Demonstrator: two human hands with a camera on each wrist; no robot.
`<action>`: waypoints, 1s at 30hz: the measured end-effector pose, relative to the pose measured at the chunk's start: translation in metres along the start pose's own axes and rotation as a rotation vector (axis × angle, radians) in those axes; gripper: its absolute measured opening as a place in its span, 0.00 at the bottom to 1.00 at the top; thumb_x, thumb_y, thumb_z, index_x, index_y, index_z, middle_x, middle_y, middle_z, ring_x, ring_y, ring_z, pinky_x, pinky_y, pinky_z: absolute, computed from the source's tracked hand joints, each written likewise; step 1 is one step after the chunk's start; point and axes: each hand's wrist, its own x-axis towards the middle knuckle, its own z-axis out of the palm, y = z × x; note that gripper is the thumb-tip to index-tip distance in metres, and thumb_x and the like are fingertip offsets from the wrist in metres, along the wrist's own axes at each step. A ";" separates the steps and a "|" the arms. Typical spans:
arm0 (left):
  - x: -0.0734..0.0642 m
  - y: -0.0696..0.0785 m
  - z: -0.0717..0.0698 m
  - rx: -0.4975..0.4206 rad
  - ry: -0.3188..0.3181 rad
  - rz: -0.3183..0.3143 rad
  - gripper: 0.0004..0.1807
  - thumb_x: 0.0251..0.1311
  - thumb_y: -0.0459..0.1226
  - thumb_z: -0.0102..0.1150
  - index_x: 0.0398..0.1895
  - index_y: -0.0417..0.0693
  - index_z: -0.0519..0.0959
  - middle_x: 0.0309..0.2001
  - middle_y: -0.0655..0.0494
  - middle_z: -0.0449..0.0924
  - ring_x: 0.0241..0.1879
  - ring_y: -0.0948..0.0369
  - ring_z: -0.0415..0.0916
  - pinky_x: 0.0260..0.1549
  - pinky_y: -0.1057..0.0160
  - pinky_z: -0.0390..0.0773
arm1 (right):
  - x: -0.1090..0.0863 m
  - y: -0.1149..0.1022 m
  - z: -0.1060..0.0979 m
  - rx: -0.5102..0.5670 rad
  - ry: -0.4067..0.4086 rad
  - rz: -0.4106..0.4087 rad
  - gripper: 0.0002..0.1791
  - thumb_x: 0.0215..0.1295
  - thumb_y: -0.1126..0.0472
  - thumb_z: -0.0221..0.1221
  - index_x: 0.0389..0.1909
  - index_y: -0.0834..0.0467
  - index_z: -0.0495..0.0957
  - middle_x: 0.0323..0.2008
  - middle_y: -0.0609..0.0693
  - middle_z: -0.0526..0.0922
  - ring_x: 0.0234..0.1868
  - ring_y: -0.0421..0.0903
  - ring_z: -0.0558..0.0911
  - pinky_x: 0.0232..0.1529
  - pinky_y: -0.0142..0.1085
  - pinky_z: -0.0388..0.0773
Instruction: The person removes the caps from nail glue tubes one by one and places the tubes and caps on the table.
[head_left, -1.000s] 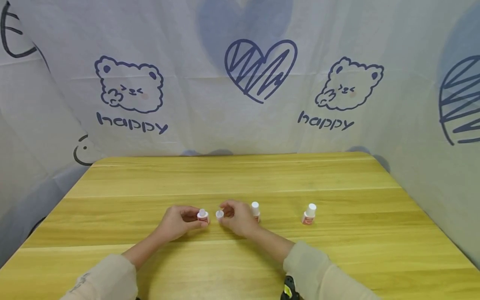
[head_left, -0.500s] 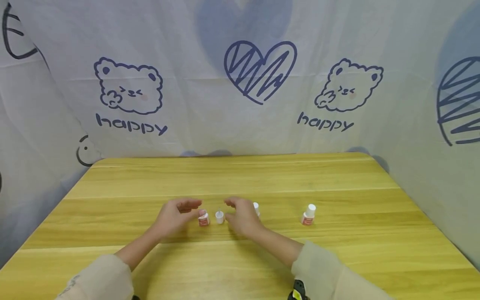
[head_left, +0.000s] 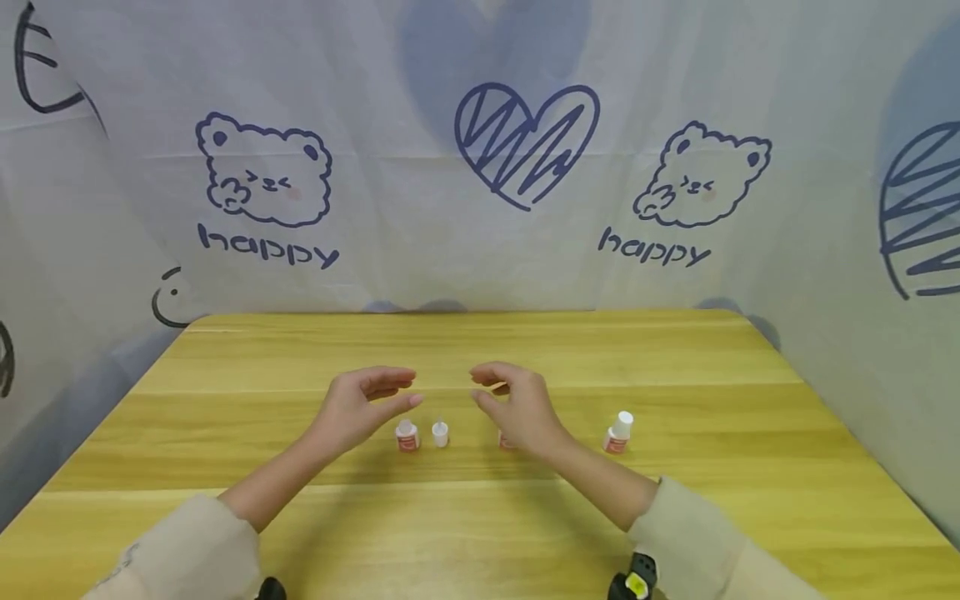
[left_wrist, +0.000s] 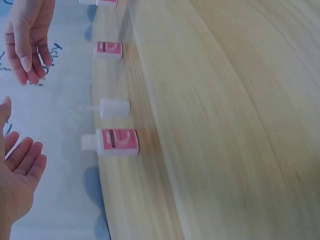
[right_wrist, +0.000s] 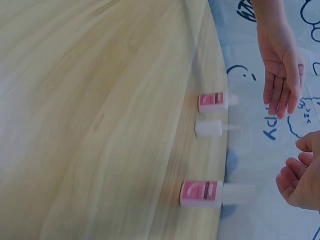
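In the head view my left hand (head_left: 358, 412) hangs over the table with fingers apart from the thumb, holding nothing. Below its thumb stands a small white bottle (head_left: 407, 439) with a pink label, its cap off and its nozzle bare. Close to the right of it, a white cap (head_left: 440, 435) stands upside down, a thin stem (left_wrist: 87, 107) sticking up from it in the left wrist view. My right hand (head_left: 525, 408), also bare of any object, partly hides a second labelled bottle (head_left: 506, 442), whose white cap (right_wrist: 238, 194) is on in the right wrist view.
A third capped bottle (head_left: 617, 434) stands farther right on the wood-grain table (head_left: 450, 525). Behind the table's far edge hangs a pale cloth (head_left: 405, 208) with bear and heart drawings. A dark wrist device (head_left: 633, 579) shows below my right sleeve.
Both hands have let go, the left of the uncapped bottle and the right of the upturned cap. They have risen and moved farther over the table, the right also shifting right. Bottles and cap stay put.
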 end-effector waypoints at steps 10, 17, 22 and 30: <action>0.015 0.024 0.026 -0.012 -0.022 0.080 0.18 0.52 0.34 0.66 0.46 0.34 0.79 0.47 0.41 0.81 0.48 0.49 0.79 0.49 0.55 0.78 | -0.001 0.020 -0.019 -0.040 -0.021 -0.014 0.11 0.57 0.69 0.61 0.42 0.65 0.80 0.41 0.57 0.84 0.44 0.51 0.81 0.45 0.43 0.79; 0.012 0.030 0.045 0.004 -0.060 0.106 0.18 0.52 0.35 0.66 0.46 0.34 0.79 0.47 0.41 0.81 0.48 0.49 0.79 0.48 0.54 0.78 | -0.003 0.031 -0.025 -0.050 -0.044 -0.022 0.11 0.58 0.68 0.61 0.42 0.66 0.80 0.40 0.58 0.84 0.42 0.51 0.80 0.44 0.42 0.79; 0.008 0.025 0.058 0.056 -0.075 0.136 0.18 0.53 0.35 0.65 0.44 0.32 0.80 0.45 0.38 0.81 0.46 0.47 0.80 0.45 0.54 0.79 | -0.007 0.039 -0.027 -0.042 -0.076 -0.022 0.11 0.59 0.67 0.60 0.43 0.67 0.79 0.40 0.60 0.83 0.43 0.52 0.81 0.45 0.41 0.80; 0.004 0.022 0.077 0.061 -0.063 0.111 0.17 0.50 0.35 0.67 0.42 0.32 0.81 0.43 0.40 0.83 0.44 0.48 0.81 0.44 0.59 0.80 | -0.013 0.050 -0.028 -0.032 -0.086 -0.008 0.12 0.60 0.65 0.60 0.43 0.67 0.79 0.41 0.61 0.83 0.42 0.52 0.81 0.44 0.39 0.80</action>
